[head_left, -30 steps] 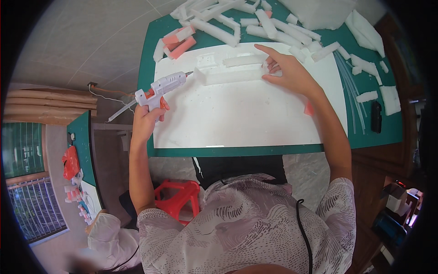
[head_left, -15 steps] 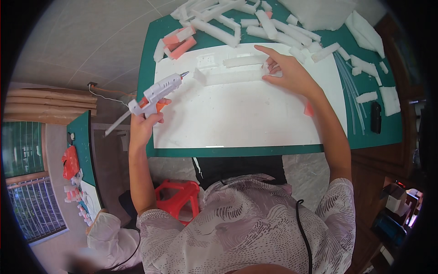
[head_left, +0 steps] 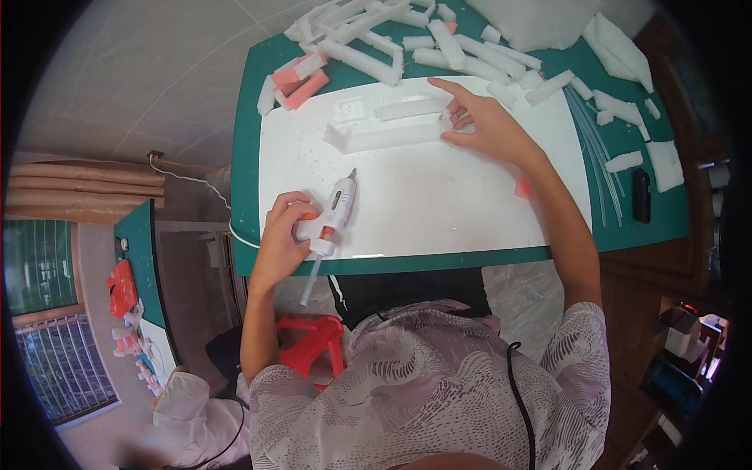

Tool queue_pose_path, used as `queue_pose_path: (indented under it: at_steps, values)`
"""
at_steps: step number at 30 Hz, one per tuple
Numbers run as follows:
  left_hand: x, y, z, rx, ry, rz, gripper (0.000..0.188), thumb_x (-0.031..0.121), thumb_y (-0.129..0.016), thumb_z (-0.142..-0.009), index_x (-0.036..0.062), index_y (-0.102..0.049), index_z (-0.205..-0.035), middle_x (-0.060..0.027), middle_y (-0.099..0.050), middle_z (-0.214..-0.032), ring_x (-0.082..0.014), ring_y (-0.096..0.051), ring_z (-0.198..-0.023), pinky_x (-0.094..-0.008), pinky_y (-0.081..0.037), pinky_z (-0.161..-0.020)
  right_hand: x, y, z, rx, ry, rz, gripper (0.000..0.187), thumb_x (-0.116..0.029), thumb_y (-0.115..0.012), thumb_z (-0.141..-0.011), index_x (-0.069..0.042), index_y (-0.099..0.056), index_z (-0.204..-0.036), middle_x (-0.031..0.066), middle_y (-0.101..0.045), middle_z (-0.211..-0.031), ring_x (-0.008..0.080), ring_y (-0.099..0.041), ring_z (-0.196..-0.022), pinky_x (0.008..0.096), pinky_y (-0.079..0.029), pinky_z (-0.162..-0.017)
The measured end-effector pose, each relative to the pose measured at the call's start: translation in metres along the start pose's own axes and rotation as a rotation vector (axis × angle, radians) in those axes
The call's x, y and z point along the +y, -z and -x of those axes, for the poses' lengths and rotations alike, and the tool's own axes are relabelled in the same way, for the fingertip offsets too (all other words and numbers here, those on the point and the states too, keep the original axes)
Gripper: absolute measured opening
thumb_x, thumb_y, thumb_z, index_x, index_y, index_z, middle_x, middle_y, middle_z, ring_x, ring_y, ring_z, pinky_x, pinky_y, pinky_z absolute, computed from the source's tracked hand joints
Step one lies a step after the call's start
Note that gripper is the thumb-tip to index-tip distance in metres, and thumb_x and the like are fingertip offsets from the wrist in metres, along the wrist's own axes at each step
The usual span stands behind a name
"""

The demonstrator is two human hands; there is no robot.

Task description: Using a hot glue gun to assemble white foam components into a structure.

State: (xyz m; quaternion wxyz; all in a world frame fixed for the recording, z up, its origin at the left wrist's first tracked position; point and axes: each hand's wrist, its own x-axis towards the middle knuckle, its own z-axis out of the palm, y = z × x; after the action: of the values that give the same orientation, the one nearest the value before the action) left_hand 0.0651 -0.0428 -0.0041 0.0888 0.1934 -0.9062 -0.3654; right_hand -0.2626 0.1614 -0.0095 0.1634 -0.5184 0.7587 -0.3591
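My left hand (head_left: pixel 283 235) is closed around the handle of a white glue gun (head_left: pixel 338 207), low over the left front of the white board (head_left: pixel 423 204). Its nozzle points away from me and a clear glue stick (head_left: pixel 311 282) juts out behind. At the board's far side, a long white foam strip (head_left: pixel 395 139) stands with a short foam piece (head_left: pixel 336 139) at its left end. Another foam strip (head_left: pixel 411 108) lies just behind it. My right hand (head_left: pixel 486 125) grips the long strip's right end with curled fingers, the index stretched out; the fingers partly hide that end.
Loose white foam strips (head_left: pixel 356 59) heap along the far edge of the green table (head_left: pixel 247 157), with pink foam blocks (head_left: pixel 305 90) at left. Clear glue sticks (head_left: pixel 597 157) and a black object (head_left: pixel 641 196) lie at right. A red stool (head_left: pixel 313 345) stands below; a co-worker (head_left: pixel 196 415) sits at lower left.
My left hand has brought the glue gun down and toward me, to the right, turning its nozzle more directly away. My right hand stays at the foam strip's end.
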Motion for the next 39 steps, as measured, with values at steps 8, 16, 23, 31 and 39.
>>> queue_pose_path:
  at_steps: [8,16,23,31,39]
  values:
    - [0.025,0.028,-0.006,-0.175,-0.139,-0.267,0.037,-0.006,-0.066,-0.07,0.0069,-0.062,-0.105,-0.0113,-0.052,-0.138,-0.0324,-0.051,-0.117,-0.0387,-0.043,-0.095,0.005,0.0,-0.002,-0.01,-0.049,-0.149,0.085,-0.009,-0.079,-0.077,-0.022,-0.038,-0.151,0.0087,-0.061,-0.097,0.0184,-0.062,-0.084,0.0278,-0.054,-0.08]
    - [0.086,0.016,-0.125,0.096,-0.667,-0.471,0.022,-0.001,-0.062,-0.081,0.0021,-0.062,-0.103,-0.0129,-0.063,-0.113,-0.0327,-0.057,-0.108,-0.0404,-0.045,-0.095,0.003,0.003,-0.004,-0.012,-0.034,-0.159,0.086,-0.009,-0.079,-0.076,-0.022,-0.037,-0.151,0.0067,-0.061,-0.093,0.0168,-0.061,-0.082,0.027,-0.053,-0.076]
    - [0.098,-0.049,-0.245,-0.437,-0.608,-0.622,0.031,0.009,-0.067,-0.086,0.0009,-0.064,-0.116,-0.0141,-0.063,-0.115,-0.0307,-0.059,-0.107,-0.0398,-0.048,-0.092,0.005,0.003,-0.002,0.013,0.016,-0.225,0.088,-0.011,-0.079,-0.074,-0.014,-0.034,-0.15,0.0104,-0.068,-0.089,0.0238,-0.065,-0.082,0.0319,-0.052,-0.077]
    - [0.104,-0.06,-0.258,-0.68,-0.436,-0.499,0.034,0.013,-0.076,-0.08,-0.0023,-0.064,-0.108,-0.0141,-0.067,-0.098,-0.0275,-0.064,-0.089,-0.0375,-0.051,-0.081,0.008,0.005,-0.003,-0.008,-0.031,-0.236,0.097,-0.008,-0.079,-0.075,-0.02,-0.026,-0.155,0.01,-0.067,-0.092,0.0203,-0.065,-0.081,0.0308,-0.052,-0.079]
    - [0.085,-0.054,-0.253,-0.427,-0.575,-0.517,0.036,0.005,-0.072,-0.08,-0.0003,-0.06,-0.113,-0.0156,-0.064,-0.107,-0.0272,-0.062,-0.094,-0.0377,-0.051,-0.082,0.008,0.004,-0.004,-0.003,-0.016,-0.232,0.097,-0.008,-0.079,-0.075,-0.02,-0.025,-0.155,0.0108,-0.067,-0.093,0.0215,-0.066,-0.082,0.0314,-0.052,-0.079]
